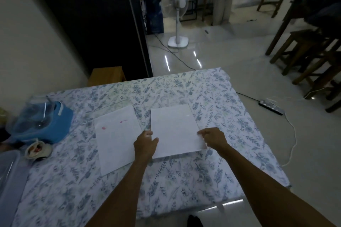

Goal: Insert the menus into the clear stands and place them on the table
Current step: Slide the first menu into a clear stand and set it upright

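Observation:
Two white sheets lie on the floral tablecloth (184, 180). The right sheet (175, 127) is held at both side edges: my left hand (145, 143) grips its left edge and my right hand (212, 138) pinches its right edge. The left sheet (116, 138) lies flat beside it, with small pink marks near its top. Whether either sheet sits inside a clear stand is too hard to tell in the dim, blurred view.
At the table's left edge sit a blue bag with clear plastic (42, 121), a small round object (37, 150) and a grey plastic box (9, 175). Beyond the table are a white standing fan (178, 24), a power strip with cables (270, 107) and wooden stools (304, 55).

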Demonstrator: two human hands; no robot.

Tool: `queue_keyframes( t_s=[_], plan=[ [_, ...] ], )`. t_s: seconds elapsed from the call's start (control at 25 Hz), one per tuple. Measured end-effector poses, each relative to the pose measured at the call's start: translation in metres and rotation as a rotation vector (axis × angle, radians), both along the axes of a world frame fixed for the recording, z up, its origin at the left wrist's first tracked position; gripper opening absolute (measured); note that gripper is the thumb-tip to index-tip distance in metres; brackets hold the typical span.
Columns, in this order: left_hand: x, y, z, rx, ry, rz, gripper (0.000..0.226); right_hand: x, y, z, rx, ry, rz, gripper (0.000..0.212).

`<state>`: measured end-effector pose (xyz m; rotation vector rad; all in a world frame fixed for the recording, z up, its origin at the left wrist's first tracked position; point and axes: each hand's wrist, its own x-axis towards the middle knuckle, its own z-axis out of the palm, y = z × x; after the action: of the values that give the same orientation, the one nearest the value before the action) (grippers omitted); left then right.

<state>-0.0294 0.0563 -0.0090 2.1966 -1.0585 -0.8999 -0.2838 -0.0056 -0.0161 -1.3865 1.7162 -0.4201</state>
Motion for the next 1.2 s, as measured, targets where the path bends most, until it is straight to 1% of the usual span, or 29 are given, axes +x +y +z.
queue_keyframes(
  t_s=[0.12,0.2,0.24,0.32,0.4,0.44,0.48,0.56,0.6,0.68,0.76,0.84,0.88,1.0,1.08,1.2],
  plan=[
    [0.006,0.033,0.010,-0.043,0.083,0.015,0.028,-0.015,0.038,0.018,-0.026,-0.003,0.064,0.040],
    [0.013,0.059,0.016,-0.088,0.150,-0.034,0.023,-0.023,0.065,0.029,-0.023,-0.028,0.040,0.041],
    [0.017,0.070,0.019,-0.109,0.216,-0.035,0.023,-0.025,0.076,0.035,-0.027,-0.042,0.027,0.038],
    [0.024,0.086,0.023,-0.145,0.341,-0.024,0.032,-0.027,0.093,0.046,-0.045,-0.061,0.002,0.033],
    [0.030,0.093,0.023,-0.180,0.406,-0.041,0.044,-0.025,0.101,0.057,-0.062,-0.105,-0.030,0.030],
    [0.031,0.093,0.026,-0.192,0.428,-0.050,0.046,-0.023,0.101,0.061,-0.071,-0.133,-0.041,0.028],
    [0.032,0.091,0.029,-0.201,0.430,-0.057,0.043,-0.021,0.099,0.066,-0.077,-0.154,-0.047,0.027],
    [0.031,0.082,0.042,-0.218,0.411,-0.076,0.029,-0.017,0.086,0.079,-0.100,-0.172,-0.054,0.025],
    [0.031,0.074,0.050,-0.231,0.382,-0.083,0.027,-0.016,0.076,0.085,-0.126,-0.176,-0.048,0.023],
    [0.030,0.052,0.068,-0.285,0.309,-0.099,0.027,-0.012,0.048,0.096,-0.191,-0.156,-0.013,0.022],
    [0.031,0.025,0.084,-0.346,0.224,-0.102,0.028,-0.007,0.017,0.104,-0.284,-0.088,0.025,0.024],
    [0.034,-0.009,0.092,-0.352,0.149,-0.088,0.027,0.001,-0.020,0.107,-0.357,-0.021,0.053,0.024],
    [0.036,-0.026,0.095,-0.342,0.113,-0.072,0.027,0.006,-0.039,0.108,-0.377,-0.017,0.066,0.023],
    [0.041,-0.072,0.098,-0.340,-0.010,-0.028,0.024,0.020,-0.089,0.105,-0.377,-0.042,0.084,0.025],
    [0.042,-0.091,0.099,-0.324,-0.081,-0.005,0.022,0.026,-0.115,0.103,-0.372,-0.024,0.109,0.026],
    [0.045,-0.113,0.095,-0.303,-0.136,0.004,0.018,0.029,-0.143,0.097,-0.351,0.016,0.167,0.027]
  ],
)
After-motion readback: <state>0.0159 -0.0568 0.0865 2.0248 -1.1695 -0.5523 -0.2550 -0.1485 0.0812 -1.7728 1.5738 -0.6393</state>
